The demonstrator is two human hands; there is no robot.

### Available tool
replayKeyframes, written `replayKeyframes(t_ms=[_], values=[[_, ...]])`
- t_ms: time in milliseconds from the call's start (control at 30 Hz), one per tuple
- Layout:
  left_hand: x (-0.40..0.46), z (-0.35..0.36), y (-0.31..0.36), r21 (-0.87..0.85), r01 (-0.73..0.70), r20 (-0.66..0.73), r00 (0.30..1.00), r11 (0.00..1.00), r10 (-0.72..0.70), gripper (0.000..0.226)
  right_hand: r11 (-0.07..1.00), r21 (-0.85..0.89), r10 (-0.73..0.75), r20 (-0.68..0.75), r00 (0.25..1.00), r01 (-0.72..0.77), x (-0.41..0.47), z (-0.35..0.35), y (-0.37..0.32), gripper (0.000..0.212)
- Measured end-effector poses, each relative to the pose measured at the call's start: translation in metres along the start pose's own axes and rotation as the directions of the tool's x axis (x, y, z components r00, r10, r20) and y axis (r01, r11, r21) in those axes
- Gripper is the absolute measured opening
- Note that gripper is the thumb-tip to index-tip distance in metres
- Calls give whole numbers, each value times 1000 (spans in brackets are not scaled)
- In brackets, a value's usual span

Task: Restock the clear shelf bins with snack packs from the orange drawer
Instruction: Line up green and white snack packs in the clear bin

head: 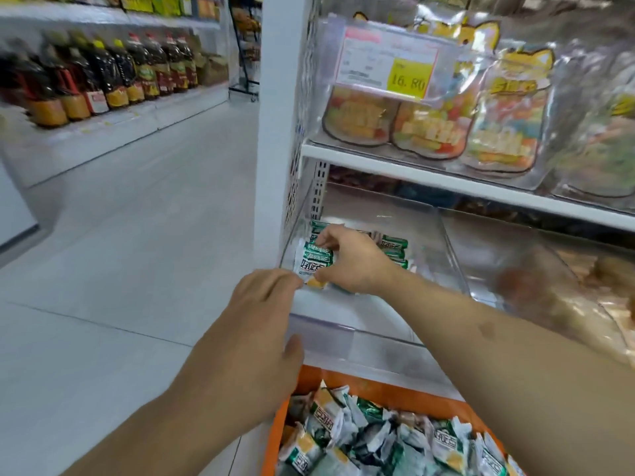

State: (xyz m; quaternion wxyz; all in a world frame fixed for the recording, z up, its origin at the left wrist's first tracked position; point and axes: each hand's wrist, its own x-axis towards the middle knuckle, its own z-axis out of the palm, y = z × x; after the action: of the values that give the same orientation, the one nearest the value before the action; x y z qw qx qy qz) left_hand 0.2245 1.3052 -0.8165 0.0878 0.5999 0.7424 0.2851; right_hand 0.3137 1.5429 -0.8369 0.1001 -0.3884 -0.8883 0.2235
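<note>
The snack packs (313,261) stood inside the clear bin (446,242), pinched top and bottom by the right hand (347,259); light, crinkly foil, likely slippery, best gripped by the edges. The left hand (254,324), fingers loosely curled, touched a pack's corner, above the orange drawer (275,438)

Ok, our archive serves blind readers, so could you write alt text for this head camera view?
A person's right hand holds green-and-white snack packs in a clear shelf bin, while the left hand touches the packs' lower corner. Below, an open orange drawer is heaped with the same packs.
</note>
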Motion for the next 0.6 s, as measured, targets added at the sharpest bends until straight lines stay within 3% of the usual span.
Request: replayKeyframes(t_ms=[267,400,600], values=[[0,8,-3,-16,-38,-29,999,999,38,60,960,-266,-118,-77,990,94,10,16,12,51],[1,9,-4,0,-47,-16,999,999,47,59,940,-338,-104,-139,985,51,9,18,15,57],[2,9,-1,11,-48,-14,999,999,49,56,942,-335,-11,-60,998,-10,4,3,21,87]])
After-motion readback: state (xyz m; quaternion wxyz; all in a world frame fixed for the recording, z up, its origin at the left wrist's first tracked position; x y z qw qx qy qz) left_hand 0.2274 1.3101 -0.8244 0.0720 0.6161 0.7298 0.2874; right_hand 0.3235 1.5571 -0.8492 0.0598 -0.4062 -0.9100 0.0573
